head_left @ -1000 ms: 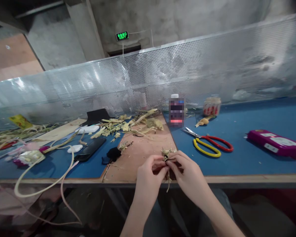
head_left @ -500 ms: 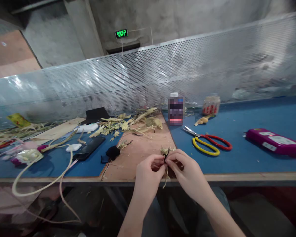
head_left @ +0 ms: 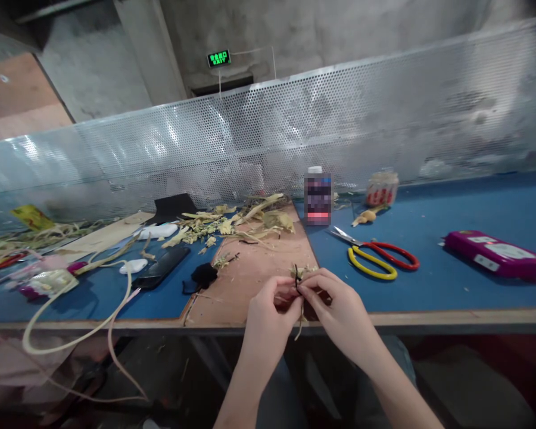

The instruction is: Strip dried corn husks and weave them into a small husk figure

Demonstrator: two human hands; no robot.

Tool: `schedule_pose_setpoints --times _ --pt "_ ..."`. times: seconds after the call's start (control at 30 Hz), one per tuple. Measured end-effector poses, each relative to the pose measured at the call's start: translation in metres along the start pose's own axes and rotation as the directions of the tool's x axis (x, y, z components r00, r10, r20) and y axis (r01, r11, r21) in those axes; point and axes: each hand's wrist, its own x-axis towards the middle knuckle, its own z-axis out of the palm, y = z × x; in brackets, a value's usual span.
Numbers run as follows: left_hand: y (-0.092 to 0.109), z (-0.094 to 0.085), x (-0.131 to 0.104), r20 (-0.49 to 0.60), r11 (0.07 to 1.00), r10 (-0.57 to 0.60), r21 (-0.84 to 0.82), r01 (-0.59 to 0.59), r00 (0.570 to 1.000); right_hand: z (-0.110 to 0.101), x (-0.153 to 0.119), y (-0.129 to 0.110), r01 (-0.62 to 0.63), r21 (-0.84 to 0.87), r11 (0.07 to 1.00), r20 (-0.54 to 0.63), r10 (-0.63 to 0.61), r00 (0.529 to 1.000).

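Note:
Near the table's front edge, my left hand [head_left: 274, 304] and my right hand [head_left: 335, 304] meet fingertip to fingertip. Both pinch a small bundle of dried plant strips [head_left: 310, 271] with a black cord [head_left: 297, 275] around it. Strip ends hang below the fingers. The part of the bundle between the fingertips is hidden. Beneath them lies a brown board [head_left: 250, 286]. To the left on the table is a black clump of cord [head_left: 204, 274]. Right of my right hand rest scissors [head_left: 373, 259] with one red and one yellow handle.
Dried leaves [head_left: 268, 217] cover the board's back. At left lie a phone [head_left: 163, 268], a white case [head_left: 134, 266] and a looping cable [head_left: 127, 298]. A bottle [head_left: 318, 199], a jar [head_left: 382, 189] and a purple packet [head_left: 495, 255] stand or lie at right.
The black cord's upper end now stands straighter above my fingertips. My hands have barely moved, still pinching the bundle.

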Motion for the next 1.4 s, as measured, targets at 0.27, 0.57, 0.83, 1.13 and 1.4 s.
schedule_pose_setpoints --times 0.27,0.57,0.83,1.13,1.4 --pt "-0.001 0.002 0.003 -0.002 0.999 -0.032 0.018 0.032 0.999 -0.002 0.002 -0.002 -0.028 0.014 1.0 0.017 0.028 0.999" --pt "-0.005 0.002 0.003 0.005 0.999 -0.001 0.037 0.001 1.0 0.0 0.007 -0.002 -0.106 0.016 0.994 0.022 0.105 0.994" --pt "-0.005 0.001 0.002 -0.01 1.0 -0.015 0.023 0.016 1.0 -0.004 0.007 0.002 -0.222 0.059 0.973 -0.024 0.223 0.974" --pt "-0.003 0.0 0.002 0.011 1.0 -0.007 0.0 0.007 1.0 -0.003 0.009 -0.002 -0.092 0.074 0.993 0.025 0.091 0.996" --pt "-0.005 0.001 -0.001 0.036 0.996 0.081 -0.048 -0.079 0.996 0.003 0.012 -0.001 -0.102 0.026 0.994 0.036 0.101 0.994"
